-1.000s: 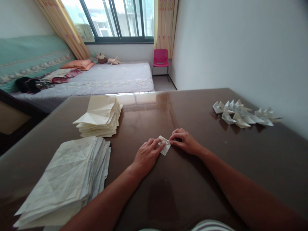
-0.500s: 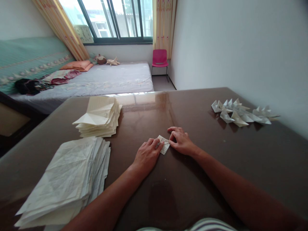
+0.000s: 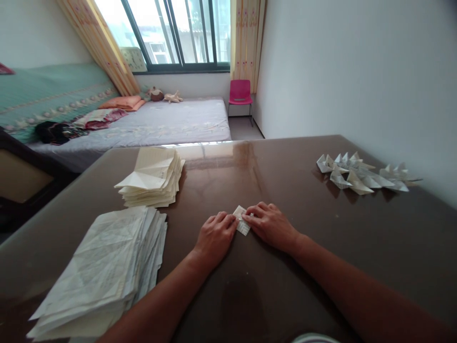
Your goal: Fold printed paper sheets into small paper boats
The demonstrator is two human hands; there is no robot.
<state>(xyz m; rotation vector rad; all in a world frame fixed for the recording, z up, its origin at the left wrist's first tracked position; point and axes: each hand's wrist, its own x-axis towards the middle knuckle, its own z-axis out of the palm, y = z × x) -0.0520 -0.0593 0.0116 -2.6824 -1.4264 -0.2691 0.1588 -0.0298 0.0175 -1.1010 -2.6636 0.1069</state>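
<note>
The paper [image 3: 244,227], small and folded, lies on the bench [image 3: 293,164] between the two hands, one corner toward the far side and one toward the person. The left hand [image 3: 214,238] has its fingers bent and close together, their tips on the paper's left corner. The right hand [image 3: 273,226] reaches in from the other side, fingers curled and narrowly spaced, with its foremost fingertips on the upper right part. Whether either thumb pinches the paper from beneath cannot be told.

Handling, as judged from this view: a piece so small and layered slips easily, so the left fingertips are best kept firm and flat as an anchor, while the right works with light, short pressure. Edges should meet exactly before any crease is pressed — a skewed layer carries its error into every layer above it. The hard bench gives good backing for a sharp line, but hard pulling at a corner could tear the paper.

Beyond the left hand, to its left, stands the cream stack [image 3: 152,176]; nearer the person lies the white stack [image 3: 100,267], beside the left forearm. The folded shapes [image 3: 360,183] — pointed, grouped closely — sit well beyond the right hand, to its right.
</note>
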